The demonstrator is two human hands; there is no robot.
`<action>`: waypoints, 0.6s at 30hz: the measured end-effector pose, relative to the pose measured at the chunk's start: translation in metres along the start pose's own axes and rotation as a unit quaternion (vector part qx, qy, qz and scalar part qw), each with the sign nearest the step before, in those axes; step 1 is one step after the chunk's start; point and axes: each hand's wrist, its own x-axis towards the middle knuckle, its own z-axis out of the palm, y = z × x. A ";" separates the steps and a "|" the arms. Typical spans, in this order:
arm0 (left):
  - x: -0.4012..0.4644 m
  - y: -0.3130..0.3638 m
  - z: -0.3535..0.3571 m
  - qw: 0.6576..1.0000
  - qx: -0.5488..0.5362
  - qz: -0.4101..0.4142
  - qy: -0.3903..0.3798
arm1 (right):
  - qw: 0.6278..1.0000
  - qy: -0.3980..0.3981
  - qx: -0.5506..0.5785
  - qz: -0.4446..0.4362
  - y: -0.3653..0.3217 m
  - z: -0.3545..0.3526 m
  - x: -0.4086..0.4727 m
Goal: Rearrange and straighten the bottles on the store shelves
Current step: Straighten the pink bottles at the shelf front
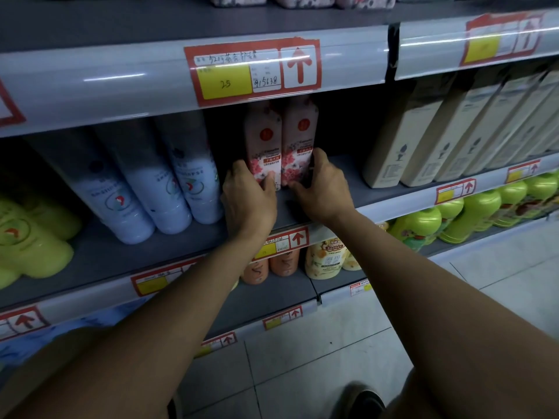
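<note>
**Squaring up two pink bottles on the middle shelf**

I am cupping my left hand (pixel 248 196) around the lower left side of the left pink bottle (pixel 262 143), fingers curled behind it and thumb lying across its front near the base. My right hand (pixel 320 189) is mirroring that on the right pink bottle (pixel 299 140), fingers wrapped around its far side, thumb at the front corner. So each grip is closing on its own bottle, and together they are pressing the pair side by side, touching along their full height.

Both bottles are standing upright, set back on the grey shelf (pixel 348 176), their tops hidden behind the price rail (pixel 254 71) of the shelf above.

To do this well, I judge I should be holding low, near the bases, and sliding rather than lifting, so the tall bottles are not tipping. Even pressure from both sides should be keeping the floral labels facing out and level.

To my left, pale blue bottles (pixel 181 176) are leaning near the pair, so my left knuckles need to be staying clear of them. To my right there is bare shelf, then a row of beige cartons (pixel 402 146), well apart. Green bottles (pixel 481 213) are sitting on the shelf below.
</note>
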 end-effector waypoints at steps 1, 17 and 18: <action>-0.001 -0.001 -0.001 1.000 0.001 0.004 -0.004 | 1.000 -0.004 -0.004 0.000 0.000 -0.001 -0.001; -0.047 -0.019 -0.055 0.989 -0.073 0.126 -0.040 | 0.996 0.017 -0.060 -0.066 -0.015 -0.053 -0.061; -0.050 -0.017 -0.062 0.989 -0.076 0.124 -0.039 | 0.995 0.019 -0.059 -0.072 -0.018 -0.058 -0.067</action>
